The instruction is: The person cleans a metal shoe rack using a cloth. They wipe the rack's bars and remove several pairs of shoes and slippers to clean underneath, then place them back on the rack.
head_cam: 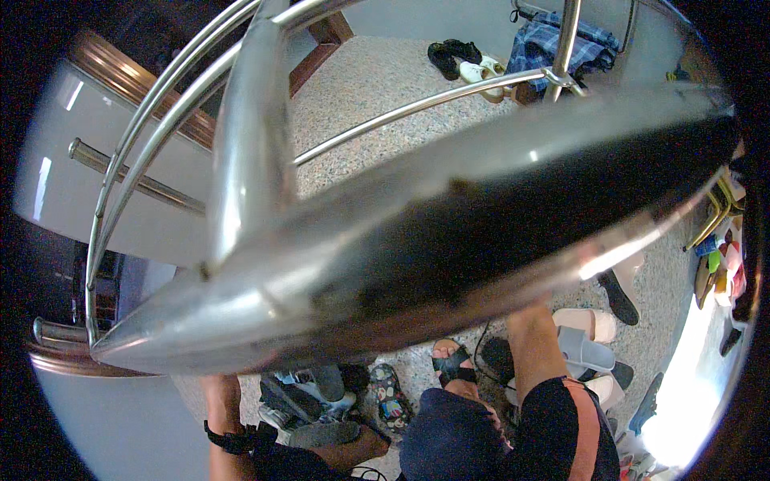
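Observation:
A thick, shiny metal tube (252, 294) of a tubular metal frame crosses the whole view very close to the camera, blurred and bent by the lens. A second upright tube (252, 120) joins it at the left. From below, my left arm, with a black wristband, reaches up to the tube; only the base of my left hand (220, 386) shows, its fingers hidden behind the metal. My right forearm (535, 343) comes out of a dark sleeve with an orange stripe and passes behind the tube. My right hand is out of view there.
Speckled floor (361, 78) spreads beneath the frame. Slides (586, 349), a patterned flip-flop (391, 397) and other footwear lie around my sandalled foot (452, 364). Farther off are white shoes (481, 78) and blue plaid cloth (544, 51). Thinner curved metal rails (162, 129) rise at left.

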`<state>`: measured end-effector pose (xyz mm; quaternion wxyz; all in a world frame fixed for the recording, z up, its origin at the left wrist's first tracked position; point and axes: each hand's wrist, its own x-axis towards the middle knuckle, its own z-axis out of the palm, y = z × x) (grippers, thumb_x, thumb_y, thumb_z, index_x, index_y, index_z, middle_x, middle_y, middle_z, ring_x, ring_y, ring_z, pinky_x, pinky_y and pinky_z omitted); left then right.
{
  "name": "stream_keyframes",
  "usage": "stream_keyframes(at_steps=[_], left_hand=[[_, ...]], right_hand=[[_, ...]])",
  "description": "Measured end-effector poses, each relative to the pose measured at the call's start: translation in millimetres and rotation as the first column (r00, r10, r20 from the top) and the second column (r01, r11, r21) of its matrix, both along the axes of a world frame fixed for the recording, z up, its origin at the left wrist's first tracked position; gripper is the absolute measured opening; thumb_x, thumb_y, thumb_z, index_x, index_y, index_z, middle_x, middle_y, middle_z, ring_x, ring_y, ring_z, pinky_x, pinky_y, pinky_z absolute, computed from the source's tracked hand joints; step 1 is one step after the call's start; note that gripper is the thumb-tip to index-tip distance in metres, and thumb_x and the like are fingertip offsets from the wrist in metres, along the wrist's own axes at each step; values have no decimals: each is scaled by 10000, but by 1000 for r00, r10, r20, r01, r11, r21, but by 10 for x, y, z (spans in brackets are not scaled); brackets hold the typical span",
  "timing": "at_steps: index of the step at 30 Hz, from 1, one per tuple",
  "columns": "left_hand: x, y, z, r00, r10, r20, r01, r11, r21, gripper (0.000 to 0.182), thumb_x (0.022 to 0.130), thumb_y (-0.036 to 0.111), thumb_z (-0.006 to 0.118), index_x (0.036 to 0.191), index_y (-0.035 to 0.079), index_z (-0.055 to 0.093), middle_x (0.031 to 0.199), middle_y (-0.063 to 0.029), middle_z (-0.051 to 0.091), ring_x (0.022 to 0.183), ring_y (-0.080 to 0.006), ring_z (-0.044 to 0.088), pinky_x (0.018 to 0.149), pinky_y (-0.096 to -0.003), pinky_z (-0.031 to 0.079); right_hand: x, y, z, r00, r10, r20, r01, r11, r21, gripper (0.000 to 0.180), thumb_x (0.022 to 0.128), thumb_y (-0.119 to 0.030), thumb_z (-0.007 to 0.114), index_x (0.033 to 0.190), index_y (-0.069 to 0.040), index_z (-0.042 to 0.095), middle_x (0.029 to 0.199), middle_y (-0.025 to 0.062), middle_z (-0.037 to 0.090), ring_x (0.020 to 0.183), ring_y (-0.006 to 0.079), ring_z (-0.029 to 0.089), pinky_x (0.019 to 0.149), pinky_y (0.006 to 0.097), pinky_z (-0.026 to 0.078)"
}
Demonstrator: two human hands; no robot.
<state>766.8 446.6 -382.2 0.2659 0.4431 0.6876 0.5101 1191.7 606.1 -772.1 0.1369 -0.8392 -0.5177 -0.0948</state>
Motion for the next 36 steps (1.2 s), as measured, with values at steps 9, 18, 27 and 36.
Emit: stream_keyframes(at_steps=[9, 18, 27, 36], left_hand=[[-4, -14, -14, 1000, 14, -17, -13, 999, 48, 261, 986, 224, 545, 1209, 104, 482, 776, -5, 519, 707, -115, 503, 729, -295, 473], [-170, -6, -57, 985, -92, -144, 99, 994, 39, 219, 983, 193, 542, 1175, 98, 497, 764, -27, 554, 682, -114, 516, 717, -306, 490], [-59, -7, 13, 997, -75, 28, 75, 997, 15, 236, 985, 196, 542, 1181, 95, 459, 748, -1, 501, 682, -114, 483, 706, -305, 481], [-15, 19, -15, 999, -49, 18, 49, 998, 39, 229, 990, 177, 527, 1190, 90, 460, 754, 0, 502, 681, -98, 464, 686, -300, 465]], right_hand=[[-153, 406, -279, 757, 542, -364, -217, 735, 643, 373, 834, -110, 541, 1198, -79, 621, 1176, 204, 608, 1171, 380, 502, 1019, 465, 380], [163, 431, -495, 631, 482, -608, -30, 798, 602, 485, 880, -240, 542, 1365, -241, 535, 1396, 171, 444, 1226, 370, 444, 1018, 473, 386], [-66, 534, -738, 940, 243, -239, -217, 968, 129, 304, 807, -191, 567, 1047, -46, 683, 1091, 171, 624, 1069, 389, 527, 931, 503, 402], [-1776, 326, -483, 840, 429, -333, -402, 903, 149, 239, 771, -156, 581, 970, -92, 695, 1003, 170, 642, 986, 370, 558, 792, 563, 482]])
